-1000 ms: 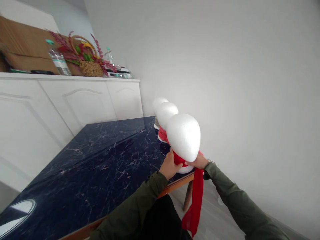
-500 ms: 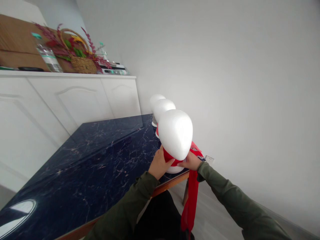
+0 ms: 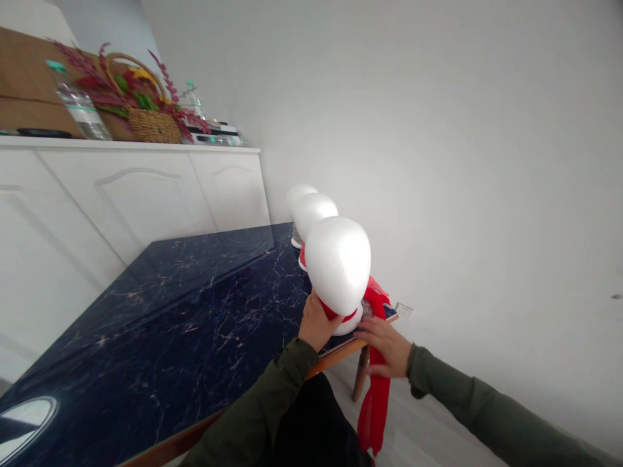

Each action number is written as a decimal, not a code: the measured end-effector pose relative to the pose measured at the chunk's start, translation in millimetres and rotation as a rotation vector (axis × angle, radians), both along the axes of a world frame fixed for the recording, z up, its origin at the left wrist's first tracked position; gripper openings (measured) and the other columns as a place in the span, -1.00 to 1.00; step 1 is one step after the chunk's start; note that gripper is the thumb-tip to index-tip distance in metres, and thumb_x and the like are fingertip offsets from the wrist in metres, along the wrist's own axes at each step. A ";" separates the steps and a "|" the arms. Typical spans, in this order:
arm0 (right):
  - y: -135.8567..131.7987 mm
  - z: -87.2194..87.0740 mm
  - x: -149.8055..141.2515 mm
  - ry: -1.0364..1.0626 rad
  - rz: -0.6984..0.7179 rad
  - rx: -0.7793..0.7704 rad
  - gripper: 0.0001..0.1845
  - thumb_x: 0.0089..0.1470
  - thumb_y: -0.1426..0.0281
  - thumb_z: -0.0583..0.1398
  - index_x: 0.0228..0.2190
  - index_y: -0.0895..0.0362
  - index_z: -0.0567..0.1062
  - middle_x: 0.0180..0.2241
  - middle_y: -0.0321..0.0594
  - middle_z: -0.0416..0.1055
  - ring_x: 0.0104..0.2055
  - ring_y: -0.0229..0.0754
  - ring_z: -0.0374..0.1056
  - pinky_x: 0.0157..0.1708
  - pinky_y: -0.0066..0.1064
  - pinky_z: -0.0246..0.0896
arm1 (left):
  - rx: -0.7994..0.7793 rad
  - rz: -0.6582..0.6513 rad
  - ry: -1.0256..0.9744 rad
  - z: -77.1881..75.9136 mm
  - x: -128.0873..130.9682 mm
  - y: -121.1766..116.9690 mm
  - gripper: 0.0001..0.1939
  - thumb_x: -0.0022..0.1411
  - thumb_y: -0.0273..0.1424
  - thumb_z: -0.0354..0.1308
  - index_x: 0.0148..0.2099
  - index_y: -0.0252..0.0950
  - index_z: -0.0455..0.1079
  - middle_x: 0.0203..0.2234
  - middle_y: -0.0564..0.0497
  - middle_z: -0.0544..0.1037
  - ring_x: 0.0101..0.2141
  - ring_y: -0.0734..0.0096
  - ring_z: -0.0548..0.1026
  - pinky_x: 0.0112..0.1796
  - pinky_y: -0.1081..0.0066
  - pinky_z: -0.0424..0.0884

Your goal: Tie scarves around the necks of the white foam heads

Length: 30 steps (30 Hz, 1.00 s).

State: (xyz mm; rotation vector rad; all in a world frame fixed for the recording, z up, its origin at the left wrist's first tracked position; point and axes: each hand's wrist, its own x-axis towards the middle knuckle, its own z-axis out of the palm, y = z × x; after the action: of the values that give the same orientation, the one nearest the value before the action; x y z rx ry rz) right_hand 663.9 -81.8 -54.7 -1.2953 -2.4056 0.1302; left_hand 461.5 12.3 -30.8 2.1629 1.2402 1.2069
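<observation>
A white foam mannequin head (image 3: 337,263) stands at the near right corner of the dark blue marble table (image 3: 185,318), with a red scarf (image 3: 374,383) wound round its neck and hanging off the table edge. My left hand (image 3: 316,323) is closed on the scarf at the left of the neck. Below the head, my right hand (image 3: 387,346) has its fingers spread and rests on the hanging part of the scarf. Two more white foam heads (image 3: 313,212) stand in a row behind the first.
A white cabinet (image 3: 126,194) runs along the left wall, carrying a flower basket (image 3: 146,117), a water bottle (image 3: 78,104) and a cardboard box (image 3: 24,84). A white wall stands close on the right. A wall socket (image 3: 403,309) sits low beside the table corner.
My right hand has left the head's neck and dropped lower, onto the hanging scarf, with its fingers spread. My left hand stays at the neck. The view shifted slightly.
</observation>
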 end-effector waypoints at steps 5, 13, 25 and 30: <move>-26.5 -33.5 3.9 -0.110 0.178 -0.090 -0.74 -0.21 0.17 0.22 -0.49 0.06 0.55 -0.06 -0.16 0.34 0.10 0.06 0.09 0.19 -0.05 -0.39 | 0.044 0.024 0.054 -2.1 -2.9 -2.4 -0.27 -0.12 -0.27 0.23 0.07 -0.41 0.05 -0.06 -0.25 0.27 0.03 0.01 0.21 -0.01 0.16 0.19; -11.3 -7.5 92.2 -0.066 -0.497 0.089 -0.81 0.02 0.44 0.09 -0.40 0.10 0.51 -0.13 -0.13 0.38 -0.03 -0.11 0.21 0.00 -0.23 0.10 | 0.044 0.060 0.079 -3.6 0.6 -1.5 -0.27 -0.14 -0.25 0.24 0.05 -0.41 0.07 -0.09 -0.23 0.27 -0.01 0.00 0.25 -0.03 0.12 0.20; 39.6 -11.0 43.0 0.190 -0.520 0.447 -0.69 0.01 0.33 0.06 -0.20 0.18 0.40 -0.08 -0.01 0.30 -0.01 -0.06 0.19 -0.03 -0.12 0.15 | 0.118 0.070 0.006 -8.5 15.5 2.7 -0.21 -0.13 -0.22 0.24 0.10 -0.43 0.04 -0.06 -0.25 0.28 -0.01 0.06 0.26 -0.01 0.16 0.20; 61.2 -18.7 -17.3 0.421 -0.531 0.372 -0.55 0.05 0.28 0.02 -0.05 0.25 0.27 -0.07 0.04 0.29 0.00 -0.07 0.21 -0.01 -0.14 0.13 | 0.095 0.051 -0.025 -13.0 23.3 6.5 -0.08 -0.11 -0.24 0.24 0.21 -0.42 -0.14 0.03 -0.29 0.22 0.05 0.04 0.21 0.02 0.13 0.18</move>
State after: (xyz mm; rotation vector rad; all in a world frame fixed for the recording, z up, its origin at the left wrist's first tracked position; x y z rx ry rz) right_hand 646.6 -20.6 -73.5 -1.4929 -1.5866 -0.1723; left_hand 484.7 18.8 -43.8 2.1876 1.2583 1.3350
